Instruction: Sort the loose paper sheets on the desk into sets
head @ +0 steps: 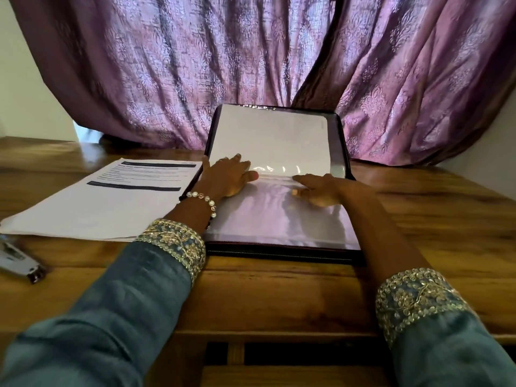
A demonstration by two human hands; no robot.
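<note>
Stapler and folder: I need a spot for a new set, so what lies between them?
The printed paper stack and the left sleeve over bare desk, in the head view.

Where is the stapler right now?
In the head view the stapler lies at the far left edge of the wooden desk, just in front of the near corner of the printed paper stack, beside the person's left sleeve.

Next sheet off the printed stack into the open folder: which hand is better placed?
Probably left. The left hand rests at the folder edge beside the printed stack; the right hand lies on the far side.
</note>
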